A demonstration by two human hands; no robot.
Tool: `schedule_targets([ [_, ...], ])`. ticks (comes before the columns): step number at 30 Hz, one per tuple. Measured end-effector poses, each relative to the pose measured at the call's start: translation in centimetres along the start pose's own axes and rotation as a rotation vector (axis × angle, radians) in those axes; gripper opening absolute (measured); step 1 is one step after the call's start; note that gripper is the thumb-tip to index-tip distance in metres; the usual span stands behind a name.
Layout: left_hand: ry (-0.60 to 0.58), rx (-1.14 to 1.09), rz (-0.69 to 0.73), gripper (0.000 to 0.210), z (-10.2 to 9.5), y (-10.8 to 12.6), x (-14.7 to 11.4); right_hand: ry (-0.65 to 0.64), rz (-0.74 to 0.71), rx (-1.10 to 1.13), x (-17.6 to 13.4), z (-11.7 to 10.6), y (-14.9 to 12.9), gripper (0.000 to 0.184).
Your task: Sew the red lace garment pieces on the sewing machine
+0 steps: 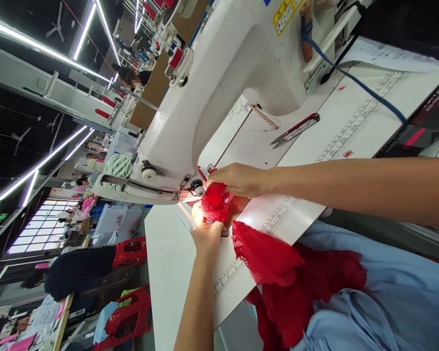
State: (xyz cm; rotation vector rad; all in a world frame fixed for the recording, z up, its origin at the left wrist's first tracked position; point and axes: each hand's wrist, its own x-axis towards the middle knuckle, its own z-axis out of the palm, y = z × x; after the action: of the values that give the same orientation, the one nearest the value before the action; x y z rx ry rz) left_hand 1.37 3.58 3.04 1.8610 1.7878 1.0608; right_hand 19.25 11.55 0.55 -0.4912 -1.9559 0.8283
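Observation:
The sewing machine [219, 73] stands over its white bed, its lamp glowing by the needle area. Red lace fabric [215, 207] is bunched beside the needle area, between my hands. My right hand [237, 178] is closed on the upper part of this fabric. From below, my left hand [207, 229] grips the lace, with bright light falling on its fingers. The needle and presser foot are mostly hidden by the machine head and my fingers. More red fabric [270, 253] hangs over the table edge onto the light blue cloth [380, 292] on my lap.
Thread snips [295, 130] and a thin pencil-like stick [262, 116] lie on the table behind my right hand. A ruler scale [344, 136] runs along the front edge. A blue cord [354, 80] crosses at right. Red stools [131, 312] stand at left. Other people work farther back.

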Motion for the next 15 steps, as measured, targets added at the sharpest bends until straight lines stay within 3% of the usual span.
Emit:
schedule_targets([
  [8, 0.011, 0.134, 0.213, 0.003, 0.0, -0.7, -0.5, -0.065, -0.016, -0.002, -0.5, -1.2, -1.5, 0.028],
  [15, -0.050, 0.309, 0.473, 0.016, -0.8, -1.7, -0.5, -0.119, -0.040, -0.088, -0.5, -1.9, -1.1, 0.027],
])
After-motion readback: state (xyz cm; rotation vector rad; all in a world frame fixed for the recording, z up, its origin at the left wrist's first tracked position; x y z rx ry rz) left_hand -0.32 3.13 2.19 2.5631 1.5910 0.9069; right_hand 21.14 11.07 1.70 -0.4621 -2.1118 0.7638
